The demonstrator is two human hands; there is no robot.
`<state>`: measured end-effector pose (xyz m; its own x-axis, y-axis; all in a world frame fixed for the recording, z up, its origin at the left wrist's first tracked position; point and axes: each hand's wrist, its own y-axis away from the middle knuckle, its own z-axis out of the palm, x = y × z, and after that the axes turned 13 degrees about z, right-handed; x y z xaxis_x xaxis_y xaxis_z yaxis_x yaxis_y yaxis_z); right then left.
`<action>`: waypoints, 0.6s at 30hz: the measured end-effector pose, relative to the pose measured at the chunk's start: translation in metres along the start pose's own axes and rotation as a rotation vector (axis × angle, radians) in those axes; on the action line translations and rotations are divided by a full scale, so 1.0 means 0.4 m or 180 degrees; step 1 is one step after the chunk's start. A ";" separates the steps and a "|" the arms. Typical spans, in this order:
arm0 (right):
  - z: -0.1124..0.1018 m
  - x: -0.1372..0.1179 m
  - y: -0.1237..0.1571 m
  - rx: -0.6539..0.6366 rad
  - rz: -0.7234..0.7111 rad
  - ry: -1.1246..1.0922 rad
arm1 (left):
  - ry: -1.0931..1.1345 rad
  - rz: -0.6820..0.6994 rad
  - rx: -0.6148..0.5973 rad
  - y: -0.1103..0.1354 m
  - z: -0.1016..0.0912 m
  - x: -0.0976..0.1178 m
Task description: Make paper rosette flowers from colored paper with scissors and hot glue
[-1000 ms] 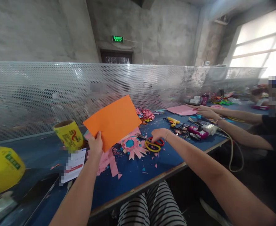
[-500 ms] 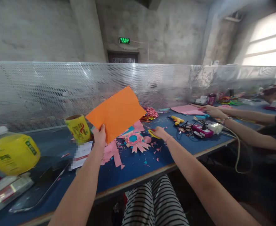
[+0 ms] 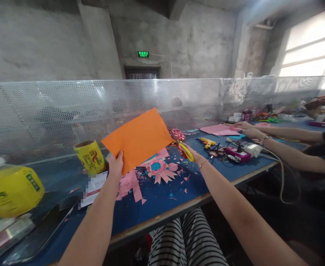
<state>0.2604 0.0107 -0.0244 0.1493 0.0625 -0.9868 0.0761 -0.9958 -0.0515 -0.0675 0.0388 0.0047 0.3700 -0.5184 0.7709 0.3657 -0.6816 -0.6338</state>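
An orange sheet of paper [image 3: 138, 138] is pinched at its lower left by my left hand [image 3: 116, 162], raised above the table. My right hand [image 3: 192, 154] grips yellow-handled scissors [image 3: 188, 151], whose dark blades point up and left by the sheet's right corner. Whether the blades touch the paper I cannot tell. Below the sheet lies a pink paper rosette [image 3: 159, 170] with a blue centre and ribbon-like tails. Pink paper scraps [image 3: 130, 184] are heaped to its left, and small pink and blue clippings surround it.
To the left stand a yellow tub [image 3: 89, 155], a large bottle of yellow liquid [image 3: 12, 188] and a dark tablet-like slab [image 3: 43, 232]. A yellow glue gun [image 3: 207, 142] and a power strip [image 3: 252, 149] lie right. Beyond, another person's hands [image 3: 251, 131] touch pink sheets [image 3: 220, 129]. A perforated metal screen [image 3: 68, 111] runs behind.
My right hand has lifted the scissors off the table area, turning the blades upward to the orange sheet's right corner. The sheet has shifted slightly, and the view has tilted a little.
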 end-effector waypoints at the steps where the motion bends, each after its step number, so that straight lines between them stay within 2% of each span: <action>1: 0.004 0.000 0.002 0.0016 0.0031 -0.0074 | 0.0025 -0.0029 0.0007 0.000 -0.001 0.004; 7: -0.001 -0.006 0.010 0.0054 0.0340 -0.0230 | 0.0157 -0.0238 0.0092 -0.006 -0.009 0.016; 11: -0.012 -0.004 0.013 -0.0042 0.0108 -0.0210 | 0.0355 -0.0291 -0.0112 -0.014 -0.011 0.000; 15: -0.007 -0.001 0.010 -0.0048 0.0064 -0.0172 | 0.0029 -0.0193 -0.0360 -0.016 -0.011 -0.008; 18: 0.000 -0.001 0.006 0.0013 0.0048 -0.0342 | -0.0081 -0.0095 -0.0409 -0.015 -0.010 -0.008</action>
<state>0.2607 0.0081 -0.0241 0.0437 0.0401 -0.9982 0.0705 -0.9968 -0.0369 -0.0743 0.0426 0.0063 0.3828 -0.4846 0.7865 0.2652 -0.7579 -0.5960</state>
